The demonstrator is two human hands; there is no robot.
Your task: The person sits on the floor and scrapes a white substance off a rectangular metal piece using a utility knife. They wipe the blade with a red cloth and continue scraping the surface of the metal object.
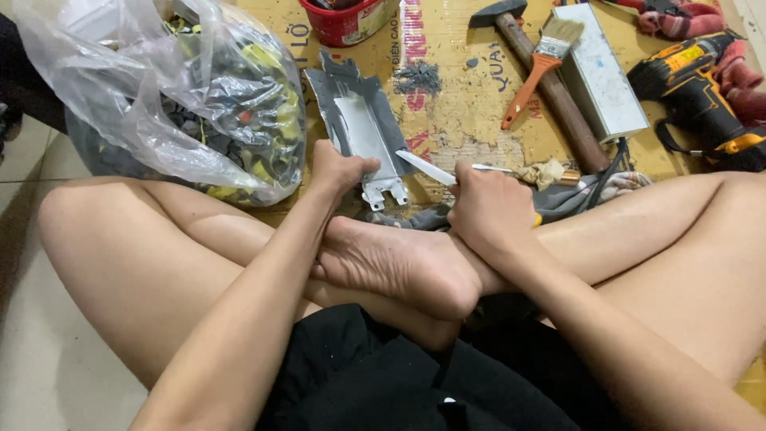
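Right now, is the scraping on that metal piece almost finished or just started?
About midway, it seems. Done: the middle of the grey metal plate shows bare pale metal, and a heap of grey scrapings lies on the cardboard. In hand: the left hand steadies the plate while the right hand holds a blade at its edge. Left: grey coating along the rims.

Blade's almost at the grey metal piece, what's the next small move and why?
Probably ease the knife blade in the right hand forward onto the lower edge of the grey metal piece. The left hand already pins that edge against the cardboard, and the tip points at it.
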